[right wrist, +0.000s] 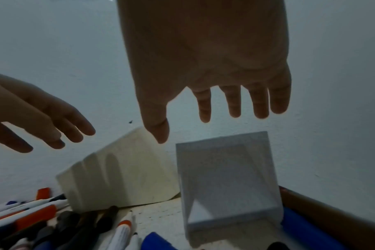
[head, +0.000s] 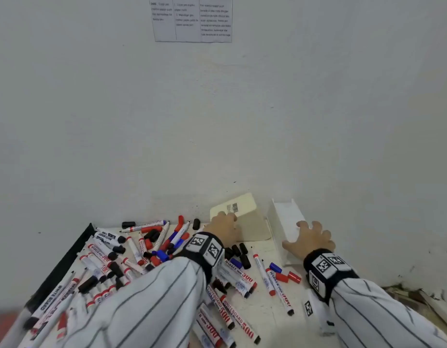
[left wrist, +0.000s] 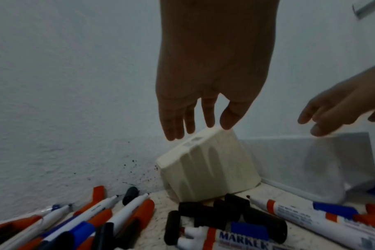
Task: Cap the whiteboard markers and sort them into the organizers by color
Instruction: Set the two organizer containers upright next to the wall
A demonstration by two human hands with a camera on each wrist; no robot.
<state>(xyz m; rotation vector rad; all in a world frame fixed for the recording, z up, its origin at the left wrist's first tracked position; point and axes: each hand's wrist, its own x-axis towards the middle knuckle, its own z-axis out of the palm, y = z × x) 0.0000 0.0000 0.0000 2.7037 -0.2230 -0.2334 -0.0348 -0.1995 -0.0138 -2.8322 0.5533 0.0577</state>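
Speckled surface (head: 267, 249) is carrying scattered uncapped markers (head: 263, 272) beside the cream organizer (head: 245, 217). Left hand (head: 226, 228) and right hand (head: 311, 238) are hovering released, grasping nothing; tilted organizers are risking toppling if nudged.

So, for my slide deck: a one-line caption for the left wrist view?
Left hand reaching for tipped cream organizer, loose caps and markers below.

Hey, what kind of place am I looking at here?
Probably a plain indoor work corner set up for a sorting exercise: a speckled white tabletop pushed against a bare white wall, a printed instruction sheet taped up on it, and loose whiteboard markers beside a cream plastic organizer.
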